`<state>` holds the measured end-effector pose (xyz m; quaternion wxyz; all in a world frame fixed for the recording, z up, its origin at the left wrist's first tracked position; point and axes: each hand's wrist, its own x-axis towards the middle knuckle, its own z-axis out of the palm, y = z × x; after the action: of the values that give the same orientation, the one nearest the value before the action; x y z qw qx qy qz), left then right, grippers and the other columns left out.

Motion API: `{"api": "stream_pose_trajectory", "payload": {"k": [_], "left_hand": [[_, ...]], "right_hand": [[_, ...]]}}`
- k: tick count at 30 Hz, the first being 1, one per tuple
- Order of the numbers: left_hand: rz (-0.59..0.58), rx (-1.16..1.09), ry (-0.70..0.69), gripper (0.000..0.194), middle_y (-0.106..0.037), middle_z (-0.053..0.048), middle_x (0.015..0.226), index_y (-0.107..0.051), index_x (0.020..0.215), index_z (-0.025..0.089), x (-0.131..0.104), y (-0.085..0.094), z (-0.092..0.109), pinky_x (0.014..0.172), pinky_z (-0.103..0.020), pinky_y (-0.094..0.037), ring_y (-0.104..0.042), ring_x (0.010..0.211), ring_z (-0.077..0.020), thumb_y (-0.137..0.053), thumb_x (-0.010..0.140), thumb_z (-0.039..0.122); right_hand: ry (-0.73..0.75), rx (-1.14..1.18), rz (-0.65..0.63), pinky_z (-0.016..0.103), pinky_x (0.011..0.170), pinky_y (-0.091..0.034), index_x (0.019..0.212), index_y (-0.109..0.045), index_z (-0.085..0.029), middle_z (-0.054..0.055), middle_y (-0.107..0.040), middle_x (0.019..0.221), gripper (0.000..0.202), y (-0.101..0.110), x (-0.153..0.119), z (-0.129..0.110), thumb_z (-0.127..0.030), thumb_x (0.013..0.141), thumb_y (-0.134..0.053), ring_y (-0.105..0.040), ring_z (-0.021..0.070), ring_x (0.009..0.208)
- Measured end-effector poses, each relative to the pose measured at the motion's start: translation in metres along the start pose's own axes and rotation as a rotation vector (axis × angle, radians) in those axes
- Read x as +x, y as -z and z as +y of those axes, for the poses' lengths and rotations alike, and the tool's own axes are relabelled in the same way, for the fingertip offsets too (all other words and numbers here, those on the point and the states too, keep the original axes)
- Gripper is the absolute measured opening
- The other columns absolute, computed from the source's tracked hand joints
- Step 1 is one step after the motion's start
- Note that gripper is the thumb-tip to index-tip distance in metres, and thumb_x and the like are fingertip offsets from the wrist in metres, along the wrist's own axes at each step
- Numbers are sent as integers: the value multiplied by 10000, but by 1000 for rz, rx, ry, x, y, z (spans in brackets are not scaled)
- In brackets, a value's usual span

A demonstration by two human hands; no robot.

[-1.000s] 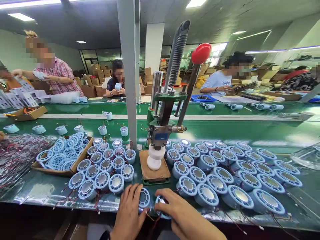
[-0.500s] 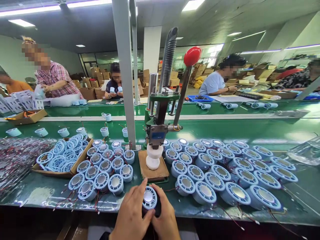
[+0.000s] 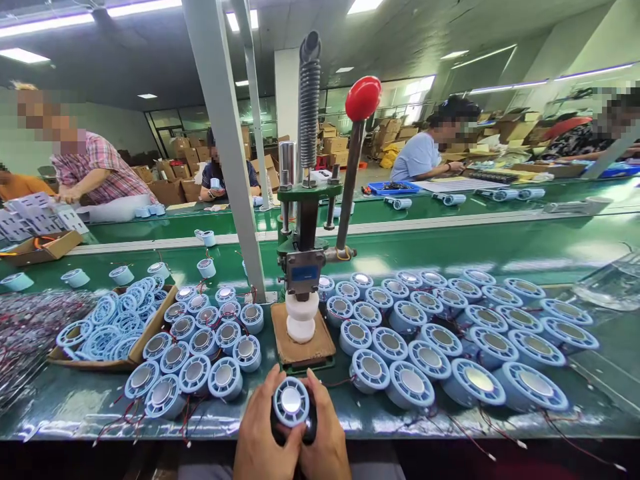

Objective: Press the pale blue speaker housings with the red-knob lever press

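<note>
At the front edge of the bench, my left hand (image 3: pixel 266 427) and my right hand (image 3: pixel 324 427) close round one piece from both sides. Its top is a light-blue slotted ring with a shiny silver disc (image 3: pixel 291 402), facing up. Something dark shows below the ring, mostly hidden by my fingers. Just beyond my fingertips stands a hand press with a red-knobbed lever (image 3: pixel 363 98). White round blocks (image 3: pixel 301 317) sit under its ram, above a brown board (image 3: pixel 280 340). Similar blue housings with silver discs stand on both sides, such as one (image 3: pixel 225 378) left and one (image 3: pixel 370 369) right.
A cardboard box (image 3: pixel 167 310) of loose blue rings lies left, beside a heap of wired parts (image 3: pixel 30 333). A grey post (image 3: pixel 225 140) rises left of the press. Thin wires trail over the front edge. People work across the green conveyor (image 3: pixel 425 233); a clear container (image 3: pixel 613 283) stands right.
My left fingers have drawn back off the ring's left side, so more of it and the dark part shows. The piece sits slightly lower and left in view. The camera view has shifted.
</note>
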<state>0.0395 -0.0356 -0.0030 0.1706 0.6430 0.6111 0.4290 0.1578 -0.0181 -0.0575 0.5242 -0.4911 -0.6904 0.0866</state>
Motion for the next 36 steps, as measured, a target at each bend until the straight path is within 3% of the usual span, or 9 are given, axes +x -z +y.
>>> {"api": "stream_pose_trajectory", "payload": {"k": [6,10,13,17,19,23,28,33,36], "left_hand": [[-48,-95,30,711,-642,-106,1324,-451,1425,210,0,-7,-9,1077,-454,-481,-597,1242,-281,-585,729,155],[-77,-139,60,573,-575,-166,1402,-462,1391,142,-9,-23,-21,1098,-465,-463,-547,1314,-288,-504,823,210],[-122,-130,109,573,-641,-154,1320,-503,1350,141,-2,-20,-18,1069,-481,-481,-611,1227,-295,-526,785,227],[-143,-144,138,551,-719,-106,1178,-612,1234,167,45,5,10,1022,-466,-505,-668,1094,-302,-611,692,266],[-127,-152,141,531,-742,-89,1094,-633,1195,166,75,15,27,974,-461,-520,-685,1011,-297,-637,682,304],[-60,-271,150,524,-742,-92,1056,-656,1149,159,122,10,42,961,-467,-505,-676,979,-295,-692,647,305],[-167,-484,117,506,-750,-106,1052,-663,1115,124,147,-20,38,909,-407,-533,-690,945,-262,-728,626,238],[-232,-589,101,480,-739,-113,1103,-667,1111,124,146,-28,30,962,-412,-507,-679,1006,-263,-753,656,251],[-215,-621,94,632,-688,-116,1240,-589,1265,153,138,-31,26,1049,-435,-453,-635,1142,-277,-760,660,218]], "right_hand": [[38,23,-89,314,930,-590,1440,-429,-190,138,-629,1238,694,-2,-3,3,-101,787,-647,-669,228,1122],[136,-29,-340,297,806,-630,1348,-554,-198,118,-668,1171,668,34,29,-4,-46,699,-529,-712,231,1007],[282,-139,-425,352,794,-645,1339,-586,-230,110,-663,1226,643,95,104,-30,-130,703,-597,-711,268,1013],[488,-345,80,449,1016,-507,1331,-577,-80,172,-625,1245,493,170,256,-87,-249,868,-604,-601,276,1210],[454,-334,255,408,1014,-449,1358,-523,-14,121,-607,1271,517,184,330,-109,-320,941,-501,-564,250,1255],[286,-52,208,262,785,-522,1129,-661,11,-2,-690,846,520,162,416,-117,-357,982,-324,-729,157,903],[192,67,254,197,661,-452,855,-699,34,-57,-561,571,675,134,423,-105,-386,962,-182,-713,109,672],[109,54,159,195,657,-404,1096,-622,134,1,-653,791,836,149,423,-119,-342,875,29,-700,100,803],[169,55,157,224,733,-480,1206,-595,44,41,-683,930,657,169,373,-125,-293,970,-83,-718,117,899]]}}
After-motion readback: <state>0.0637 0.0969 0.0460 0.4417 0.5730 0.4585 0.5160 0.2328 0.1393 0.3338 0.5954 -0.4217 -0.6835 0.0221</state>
